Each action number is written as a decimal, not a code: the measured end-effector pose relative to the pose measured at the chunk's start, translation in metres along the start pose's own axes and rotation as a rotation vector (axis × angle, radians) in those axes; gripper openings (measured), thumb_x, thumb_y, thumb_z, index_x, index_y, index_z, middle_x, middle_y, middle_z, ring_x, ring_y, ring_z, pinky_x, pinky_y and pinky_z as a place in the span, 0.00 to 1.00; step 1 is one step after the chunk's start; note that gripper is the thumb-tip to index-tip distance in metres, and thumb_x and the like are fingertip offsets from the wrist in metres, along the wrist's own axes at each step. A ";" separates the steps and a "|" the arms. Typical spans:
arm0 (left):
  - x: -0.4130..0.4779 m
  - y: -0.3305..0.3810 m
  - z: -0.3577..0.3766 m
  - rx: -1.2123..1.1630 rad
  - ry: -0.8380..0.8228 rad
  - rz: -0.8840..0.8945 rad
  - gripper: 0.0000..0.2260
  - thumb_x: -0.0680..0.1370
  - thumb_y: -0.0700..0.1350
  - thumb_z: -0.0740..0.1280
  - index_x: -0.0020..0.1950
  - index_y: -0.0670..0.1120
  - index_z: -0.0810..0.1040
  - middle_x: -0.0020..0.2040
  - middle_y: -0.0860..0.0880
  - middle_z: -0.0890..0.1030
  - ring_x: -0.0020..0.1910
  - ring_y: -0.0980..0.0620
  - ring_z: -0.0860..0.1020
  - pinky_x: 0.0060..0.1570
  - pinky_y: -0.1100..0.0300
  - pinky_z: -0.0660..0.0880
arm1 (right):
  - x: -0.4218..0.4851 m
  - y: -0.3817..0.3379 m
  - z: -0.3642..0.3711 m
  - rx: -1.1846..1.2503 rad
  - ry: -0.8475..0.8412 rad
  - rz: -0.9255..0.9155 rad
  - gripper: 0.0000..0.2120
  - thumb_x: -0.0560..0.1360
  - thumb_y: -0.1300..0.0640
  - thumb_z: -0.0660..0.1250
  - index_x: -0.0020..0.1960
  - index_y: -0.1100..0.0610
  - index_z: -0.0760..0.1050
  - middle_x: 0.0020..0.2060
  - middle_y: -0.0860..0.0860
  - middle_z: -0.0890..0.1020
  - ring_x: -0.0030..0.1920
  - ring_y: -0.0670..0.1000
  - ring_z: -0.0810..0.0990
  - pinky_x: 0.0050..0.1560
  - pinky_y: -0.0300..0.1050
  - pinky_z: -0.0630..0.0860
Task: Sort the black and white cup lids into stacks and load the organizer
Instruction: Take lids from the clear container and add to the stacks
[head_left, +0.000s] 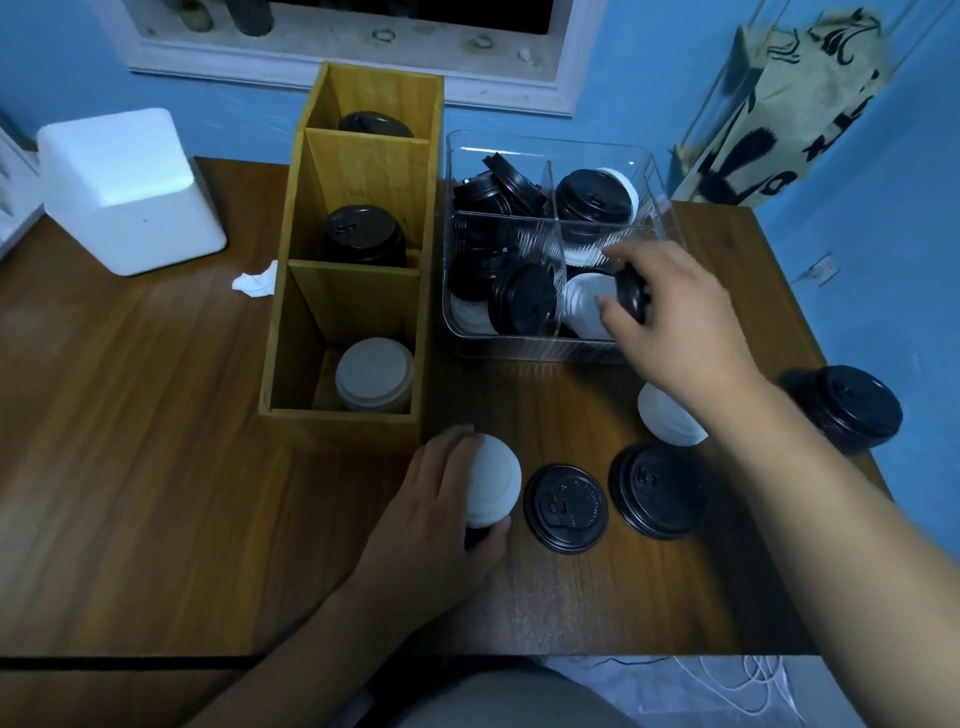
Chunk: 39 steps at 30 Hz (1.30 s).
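My left hand grips a short stack topped by a white lid on the table, just in front of the wooden organizer. The organizer holds a white stack in its near compartment and black stacks in the two behind. My right hand reaches into the clear divided bin and pinches a black lid standing on edge beside a white lid. Loose on the table lie a single black lid, a black stack, a white lid and another black stack.
A white box stands at the back left with a crumpled tissue beside it. The table's right edge runs close to the far black stack. A patterned bag hangs on the blue wall at right. Cables lie on the floor below.
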<state>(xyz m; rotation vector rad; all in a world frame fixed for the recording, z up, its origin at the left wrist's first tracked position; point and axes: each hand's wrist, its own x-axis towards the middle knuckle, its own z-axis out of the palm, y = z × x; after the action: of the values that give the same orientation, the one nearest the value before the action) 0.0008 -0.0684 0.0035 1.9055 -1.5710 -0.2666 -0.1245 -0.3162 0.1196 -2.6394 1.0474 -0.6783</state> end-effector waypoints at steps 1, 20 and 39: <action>0.000 0.000 0.000 -0.001 -0.001 -0.003 0.33 0.75 0.54 0.72 0.75 0.42 0.66 0.74 0.47 0.67 0.72 0.52 0.67 0.70 0.63 0.65 | -0.012 -0.004 0.001 0.190 0.023 0.038 0.16 0.78 0.56 0.70 0.66 0.51 0.76 0.57 0.43 0.79 0.56 0.44 0.78 0.57 0.39 0.73; 0.002 0.002 -0.001 -0.007 -0.008 -0.004 0.32 0.75 0.52 0.73 0.74 0.41 0.67 0.73 0.46 0.68 0.72 0.51 0.67 0.72 0.69 0.59 | -0.060 0.009 0.050 0.063 -0.481 -0.003 0.33 0.71 0.33 0.70 0.70 0.50 0.73 0.63 0.48 0.78 0.65 0.51 0.73 0.68 0.50 0.71; 0.001 0.001 -0.002 -0.005 -0.033 -0.012 0.34 0.75 0.54 0.72 0.76 0.42 0.65 0.74 0.47 0.66 0.72 0.52 0.66 0.71 0.68 0.61 | -0.088 0.014 0.004 0.258 -0.481 -0.137 0.35 0.69 0.49 0.80 0.73 0.48 0.72 0.68 0.40 0.74 0.69 0.40 0.71 0.71 0.31 0.62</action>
<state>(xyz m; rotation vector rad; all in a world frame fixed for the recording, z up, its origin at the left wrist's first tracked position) 0.0018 -0.0691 0.0061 1.9163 -1.5798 -0.3081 -0.1870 -0.2651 0.0809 -2.4760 0.6035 -0.1644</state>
